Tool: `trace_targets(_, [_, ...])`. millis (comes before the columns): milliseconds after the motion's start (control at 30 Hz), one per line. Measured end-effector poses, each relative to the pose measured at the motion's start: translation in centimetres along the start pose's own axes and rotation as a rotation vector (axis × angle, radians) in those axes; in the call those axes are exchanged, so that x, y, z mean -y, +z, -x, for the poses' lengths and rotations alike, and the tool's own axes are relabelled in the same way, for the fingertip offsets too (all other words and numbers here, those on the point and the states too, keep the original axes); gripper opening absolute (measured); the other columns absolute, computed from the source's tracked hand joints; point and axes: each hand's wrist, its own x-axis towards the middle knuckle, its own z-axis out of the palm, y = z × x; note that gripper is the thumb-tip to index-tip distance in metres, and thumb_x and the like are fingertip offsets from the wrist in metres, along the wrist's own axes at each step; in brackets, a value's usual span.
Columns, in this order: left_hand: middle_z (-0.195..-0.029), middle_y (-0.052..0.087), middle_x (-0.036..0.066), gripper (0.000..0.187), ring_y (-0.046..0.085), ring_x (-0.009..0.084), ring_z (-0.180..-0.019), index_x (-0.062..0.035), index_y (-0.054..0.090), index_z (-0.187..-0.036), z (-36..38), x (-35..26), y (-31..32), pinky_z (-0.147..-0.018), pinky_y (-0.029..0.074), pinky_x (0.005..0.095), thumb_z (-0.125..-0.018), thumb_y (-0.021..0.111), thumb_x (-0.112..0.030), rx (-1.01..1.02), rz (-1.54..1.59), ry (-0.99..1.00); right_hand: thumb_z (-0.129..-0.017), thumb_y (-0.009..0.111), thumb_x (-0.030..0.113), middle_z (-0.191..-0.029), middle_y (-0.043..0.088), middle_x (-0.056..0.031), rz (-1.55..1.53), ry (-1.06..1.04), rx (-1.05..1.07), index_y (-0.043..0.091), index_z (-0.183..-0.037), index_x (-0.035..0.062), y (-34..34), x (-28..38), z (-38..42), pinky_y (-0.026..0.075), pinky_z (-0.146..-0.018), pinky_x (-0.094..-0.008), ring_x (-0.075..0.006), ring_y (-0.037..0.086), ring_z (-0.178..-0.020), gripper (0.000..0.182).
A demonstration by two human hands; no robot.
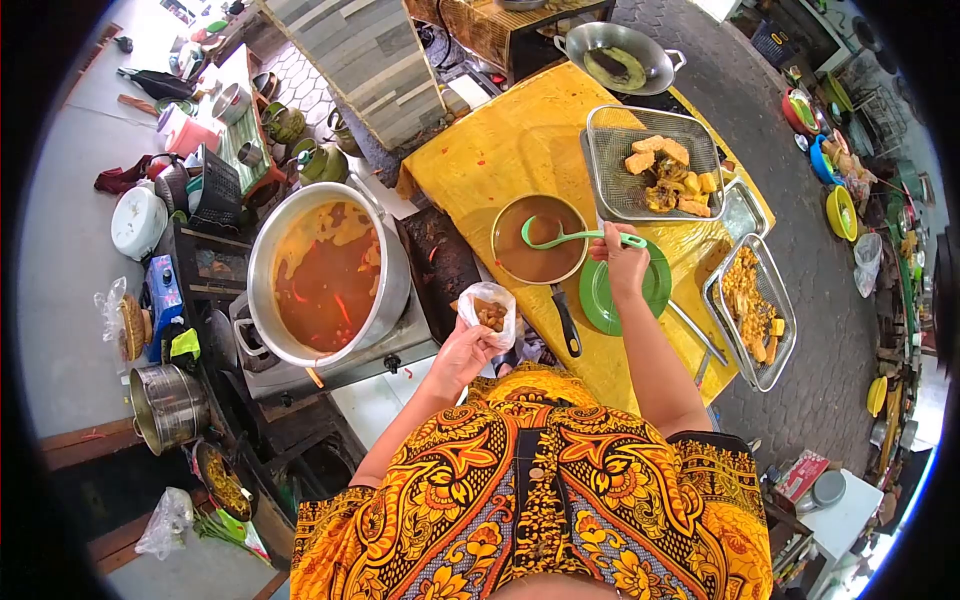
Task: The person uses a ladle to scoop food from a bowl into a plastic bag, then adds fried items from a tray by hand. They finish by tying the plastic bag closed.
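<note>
My left hand [463,352] holds a small clear plastic bag [489,312] with fried pieces inside, just left of a black pan handle. My right hand [622,262] grips the handle of a green ladle [565,237] whose bowl dips into a small pan of brown sauce [538,240]. A green plate [600,295] lies under my right hand on the yellow tabletop [500,150]. A big metal pot of orange-red broth [325,275] stands on a stove to the left of the bag.
A wire basket of fried food [655,165] sits behind the sauce pan, and a second wire tray of small fried bits [752,310] lies at right. An empty wok [620,55] is at the far end. Pots, kettles and bags crowd the left side.
</note>
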Motion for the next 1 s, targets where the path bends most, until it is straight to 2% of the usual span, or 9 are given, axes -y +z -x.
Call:
trace_targets(267, [-0.125,0.051,0.010,0.065,0.062,0.0239,-0.099,-0.0236,0.020,-0.140,-0.2,0.0,0.2,-0.075,0.055,0.0376,-0.085,0.045,0.002,0.004,0.018,0.007,-0.087,0.063,0.017,-0.073,0.063,-0.0114,-0.024,-0.025,0.051,0.056,-0.099,-0.0027,0.2,-0.7,0.1,0.051,-0.051,-0.0272,-0.0163,0.062,-0.056,0.024])
trace_targets(467, [-0.125,0.051,0.012,0.067,0.061,0.0261,-0.101,-0.0233,0.020,-0.140,-0.2,-0.2,0.6,-0.079,0.055,0.0403,-0.084,0.046,0.003,0.029,0.038,0.009,-0.087,0.063,0.017,-0.075,0.063,-0.0119,-0.027,-0.031,0.111,0.058,-0.101,-0.0030,0.4,0.1,1.4,0.051,-0.056,-0.0269,-0.0157,0.062,-0.060,0.024])
trace_targets(733, [-0.129,0.048,0.011,0.067,0.059,0.0280,-0.107,-0.0232,0.020,-0.140,-0.2,-0.9,1.2,-0.085,0.054,0.0405,-0.084,0.043,0.006,0.011,0.039,0.029,-0.088,0.061,0.014,-0.077,0.064,-0.0110,-0.026,-0.085,0.226,0.060,-0.097,-0.0034,0.1,3.8,6.6,0.051,-0.060,-0.0247,-0.0135,0.063,-0.066,0.020])
trace_targets(800, [-0.130,0.048,0.011,0.067,0.058,0.0280,-0.108,-0.0233,0.020,-0.139,-0.4,-1.1,1.2,-0.086,0.053,0.0401,-0.084,0.043,0.006,0.024,0.024,0.035,-0.088,0.061,0.013,-0.078,0.065,-0.0098,0.076,-0.172,0.320,0.060,-0.097,-0.0037,-0.1,5.0,8.5,0.051,-0.062,-0.0238,-0.0122,0.063,-0.068,0.018])
trace_targets(867, [-0.130,0.047,0.011,0.067,0.057,0.0274,-0.110,-0.0234,0.021,-0.139,-0.8,-1.3,0.9,-0.087,0.053,0.0392,-0.084,0.044,0.006,-0.018,0.038,0.061,-0.087,0.062,0.010,-0.080,0.065,-0.0102,0.055,-0.163,0.366,0.061,-0.096,-0.0014,-0.5,5.5,10.5,0.051,-0.062,-0.0244,-0.0127,0.064,-0.071,0.015])
trace_targets(933, [-0.128,0.049,0.010,0.066,0.057,0.0265,-0.110,-0.0227,0.023,-0.138,-1.1,-1.6,0.6,-0.086,0.053,0.0377,-0.083,0.045,0.006,-0.017,0.082,0.059,-0.082,0.064,0.006,-0.081,0.065,-0.0117,0.283,-0.477,0.575,0.060,-0.098,0.0023,-1.0,4.9,11.9,0.051,-0.062,-0.0268,-0.0176,0.065,-0.072,0.016])
trace_targets(967, [-0.127,0.049,0.010,0.064,0.056,0.0263,-0.111,-0.0211,0.025,-0.136,-1.5,-1.7,0.2,-0.089,0.052,0.0395,-0.083,0.047,0.006,-0.043,0.086,0.073,-0.082,0.064,0.006,-0.081,0.065,-0.0117,0.282,-0.477,0.572,0.060,-0.098,0.0023,-1.2,4.8,12.4,0.051,-0.062,-0.0268,-0.0176,0.065,-0.072,0.016])
trace_targets(1000, [-0.125,0.050,0.009,0.062,0.055,0.0260,-0.112,-0.0194,0.027,-0.135,-1.6,-1.9,0.4,-0.092,0.050,0.0413,-0.083,0.048,0.006,-0.068,0.090,0.088,-0.079,0.065,0.005,-0.083,0.064,-0.0117,0.404,-0.659,0.777,0.059,-0.100,0.0043,-1.2,5.1,13.0,0.051,-0.062,-0.0290,-0.0209,0.064,-0.073,0.022])
